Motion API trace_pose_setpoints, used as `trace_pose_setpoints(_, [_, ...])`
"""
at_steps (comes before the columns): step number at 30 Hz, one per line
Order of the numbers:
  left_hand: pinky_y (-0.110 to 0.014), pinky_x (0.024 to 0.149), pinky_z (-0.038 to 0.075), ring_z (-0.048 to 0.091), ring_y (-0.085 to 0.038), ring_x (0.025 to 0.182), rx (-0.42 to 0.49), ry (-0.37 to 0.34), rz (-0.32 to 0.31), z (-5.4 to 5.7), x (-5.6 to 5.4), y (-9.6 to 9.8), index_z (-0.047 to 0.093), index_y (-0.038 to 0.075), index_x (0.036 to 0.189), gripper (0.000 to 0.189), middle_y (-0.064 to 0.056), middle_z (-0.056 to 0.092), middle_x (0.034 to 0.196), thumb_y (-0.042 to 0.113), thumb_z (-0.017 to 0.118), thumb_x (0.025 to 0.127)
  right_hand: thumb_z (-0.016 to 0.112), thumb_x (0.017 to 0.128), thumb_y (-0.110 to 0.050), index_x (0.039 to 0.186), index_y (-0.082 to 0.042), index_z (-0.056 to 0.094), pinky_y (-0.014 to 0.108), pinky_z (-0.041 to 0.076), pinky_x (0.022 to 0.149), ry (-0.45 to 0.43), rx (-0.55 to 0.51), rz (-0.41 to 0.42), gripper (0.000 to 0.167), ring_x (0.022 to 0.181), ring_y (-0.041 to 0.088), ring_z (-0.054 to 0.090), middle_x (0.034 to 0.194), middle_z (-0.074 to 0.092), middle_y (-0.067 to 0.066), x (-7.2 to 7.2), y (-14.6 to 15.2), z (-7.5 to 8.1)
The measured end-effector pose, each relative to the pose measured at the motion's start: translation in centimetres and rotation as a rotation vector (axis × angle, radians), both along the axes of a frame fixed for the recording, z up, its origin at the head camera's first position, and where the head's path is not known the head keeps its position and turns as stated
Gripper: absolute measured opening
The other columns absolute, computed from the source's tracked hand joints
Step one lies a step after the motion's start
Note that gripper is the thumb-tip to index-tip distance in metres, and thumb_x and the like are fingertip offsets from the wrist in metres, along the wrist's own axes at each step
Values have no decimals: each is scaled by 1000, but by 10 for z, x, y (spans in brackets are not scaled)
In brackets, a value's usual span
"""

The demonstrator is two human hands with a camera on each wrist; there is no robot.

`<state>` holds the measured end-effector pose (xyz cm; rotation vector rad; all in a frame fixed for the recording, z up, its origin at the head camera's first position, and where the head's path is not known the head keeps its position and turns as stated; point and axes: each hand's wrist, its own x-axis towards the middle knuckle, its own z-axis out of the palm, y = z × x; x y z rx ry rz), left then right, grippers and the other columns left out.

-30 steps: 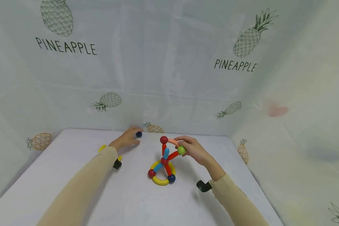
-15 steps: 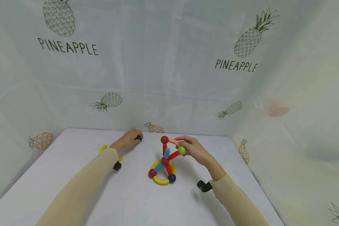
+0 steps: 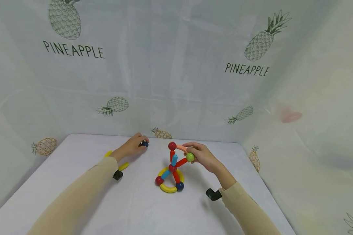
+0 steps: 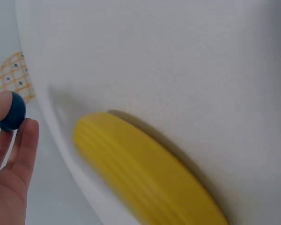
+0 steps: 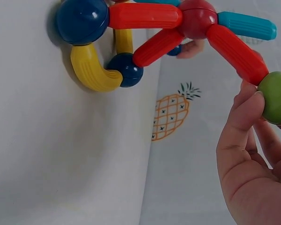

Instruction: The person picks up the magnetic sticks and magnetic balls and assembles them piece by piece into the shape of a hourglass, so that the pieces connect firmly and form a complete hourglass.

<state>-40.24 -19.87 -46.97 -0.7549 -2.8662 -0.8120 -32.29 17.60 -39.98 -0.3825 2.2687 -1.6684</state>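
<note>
In the head view, my left hand pinches a dark blue ball near the table's far edge. Thumb and fingers meet around that ball in the left wrist view. My right hand grips the green ball of a ball-and-rod model, beside a salmon curved rod. A ring of yellow curved rods with red and blue balls forms the model's base. Red and light blue rods meet at a red centre ball; another red ball tops it.
Yellow curved rods lie by the left wrist, partly hidden by the arm; one yellow rod looms large in the left wrist view. The white table ends at a pineapple-print curtain behind and at the sides.
My left fingers have come together on the dark blue ball and drawn it slightly nearer. The left forearm has shifted a little left, showing more of a yellow rod. The right hand stays put.
</note>
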Motion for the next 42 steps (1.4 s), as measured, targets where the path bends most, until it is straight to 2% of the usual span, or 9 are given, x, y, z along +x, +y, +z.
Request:
trace_pose_setpoints(4, [-41,93,57,61,-23,102,86,33,-16,14,12,4,65,9,133,30,-11,56,119,13,71,103,56,110,-26,143,-10,62,28,57,78,4,-2,7,37,90,25,65,112,70,14,1,1,0])
trace_pose_setpoints(8, [-39,94,60,67,-22,104,171,59,-29,33,25,14,64,13,132,31,-8,59,123,16,73,102,56,110,-26,143,-9,62,28,57,78,3,-9,8,38,89,24,65,112,70,14,0,0,-1])
trace_pose_setpoints(15, [-35,95,62,69,-16,106,233,143,-101,68,51,40,68,13,132,35,-2,65,124,17,78,99,53,110,-25,145,-9,61,28,58,78,21,6,-4,38,87,24,64,114,73,13,0,1,-3])
trace_pose_setpoints(20, [-34,97,61,69,-15,107,280,152,-165,83,70,58,69,16,131,36,0,65,121,14,80,97,54,110,-25,144,-8,61,28,58,78,24,0,3,39,89,24,65,116,73,15,1,1,-2])
trace_pose_setpoints(24, [-30,97,60,69,-11,107,306,150,-212,89,79,71,69,20,131,37,3,65,122,14,80,96,54,110,-25,144,-8,61,28,58,79,21,5,8,39,90,24,66,118,72,18,1,1,-1])
trace_pose_setpoints(31, [-29,95,60,70,-10,104,323,134,-288,94,92,90,68,15,129,34,1,65,123,13,80,97,53,110,-24,144,-9,62,30,58,79,20,6,10,38,90,26,66,117,72,15,1,2,-1])
trace_pose_setpoints(42, [-26,93,60,69,-7,104,332,108,-369,88,102,107,69,15,128,33,6,63,113,16,79,97,53,111,-24,144,-8,61,28,58,78,22,0,21,38,90,24,64,121,69,22,3,3,0])
